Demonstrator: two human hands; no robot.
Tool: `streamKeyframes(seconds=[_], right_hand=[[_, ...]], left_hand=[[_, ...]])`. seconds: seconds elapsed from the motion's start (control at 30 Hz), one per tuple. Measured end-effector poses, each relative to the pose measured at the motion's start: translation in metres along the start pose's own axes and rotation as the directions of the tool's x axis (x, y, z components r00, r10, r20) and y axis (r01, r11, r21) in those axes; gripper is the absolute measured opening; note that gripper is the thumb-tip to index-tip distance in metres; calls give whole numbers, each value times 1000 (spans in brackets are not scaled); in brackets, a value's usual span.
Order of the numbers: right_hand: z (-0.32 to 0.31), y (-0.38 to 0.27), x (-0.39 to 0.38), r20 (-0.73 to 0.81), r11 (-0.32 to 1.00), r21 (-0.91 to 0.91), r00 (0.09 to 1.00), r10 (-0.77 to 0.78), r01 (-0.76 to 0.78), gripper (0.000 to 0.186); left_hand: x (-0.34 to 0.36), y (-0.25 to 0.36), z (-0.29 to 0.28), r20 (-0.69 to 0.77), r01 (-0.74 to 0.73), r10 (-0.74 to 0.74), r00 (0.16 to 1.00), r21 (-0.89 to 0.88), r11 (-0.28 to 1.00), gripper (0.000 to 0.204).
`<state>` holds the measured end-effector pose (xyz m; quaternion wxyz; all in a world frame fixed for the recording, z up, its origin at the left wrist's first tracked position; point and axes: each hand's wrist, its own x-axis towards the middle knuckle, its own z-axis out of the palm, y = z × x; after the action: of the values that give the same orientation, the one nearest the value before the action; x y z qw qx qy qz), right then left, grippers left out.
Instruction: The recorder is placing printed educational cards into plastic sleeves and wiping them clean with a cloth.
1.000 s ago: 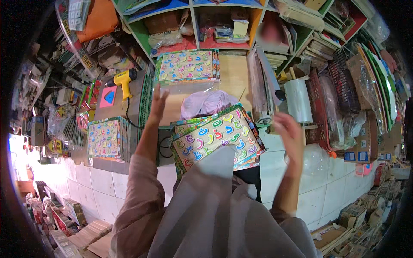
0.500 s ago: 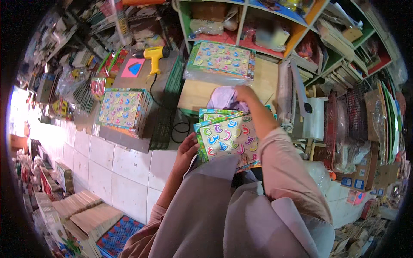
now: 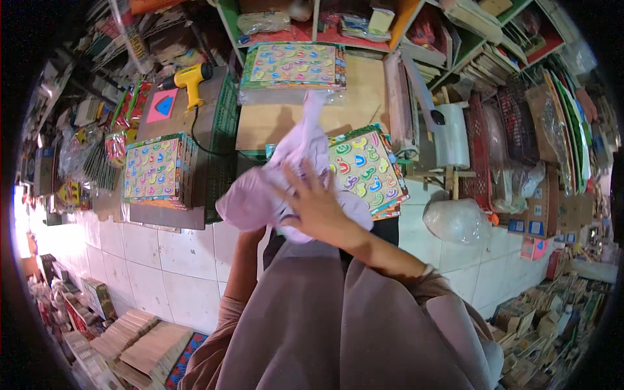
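My right hand (image 3: pixel 315 201) lies with fingers spread on a pale lilac cloth (image 3: pixel 296 162), which is draped over a stack of alphabet puzzle boards (image 3: pixel 364 172). The top board carries colourful raised letters on a cream ground; the cloth covers its left part. My left forearm (image 3: pixel 244 260) reaches up to the left edge of the stack, where the cloth hides the hand and its fingers. The stack rests close in front of my body, at the near edge of a wooden tabletop (image 3: pixel 286 127).
More letter boards (image 3: pixel 296 64) lie at the table's far side. To the left, another board stack (image 3: pixel 155 169), a yellow heat gun (image 3: pixel 190 83) with a black cable, and a pink card (image 3: pixel 162 104) sit on a dark surface. Right of the table stands a long sealer-like device (image 3: pixel 419 91).
My right hand has brought the cloth from the table behind the stack down over the top board's left part. The cloth now hides my left hand. The view has shifted right.
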<state>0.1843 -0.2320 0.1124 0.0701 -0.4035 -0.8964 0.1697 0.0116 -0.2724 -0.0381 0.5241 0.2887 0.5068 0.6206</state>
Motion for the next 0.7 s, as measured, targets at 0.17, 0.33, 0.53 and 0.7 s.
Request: streamKeyframes(seconds=[0.17, 0.33, 0.53, 0.7], right_hand=[[61, 52, -4, -173, 998, -37, 983, -65, 60, 57], [26, 163, -42, -522, 904, -101, 796, 307, -415, 47], [-46, 174, -117, -568, 850, 367, 633, 527, -378, 35], [-116, 147, -184, -357, 590, 701, 517, 778, -402, 40]], left_hand=[[-1, 11, -6, 302, -368, 216, 929, 679, 635, 31], [-5, 33, 6, 99, 208, -222, 970, 138, 968, 33], [5, 33, 21, 59, -74, 64, 996, 187, 980, 39], [22, 33, 16, -21, 28, -25, 999, 187, 982, 25]])
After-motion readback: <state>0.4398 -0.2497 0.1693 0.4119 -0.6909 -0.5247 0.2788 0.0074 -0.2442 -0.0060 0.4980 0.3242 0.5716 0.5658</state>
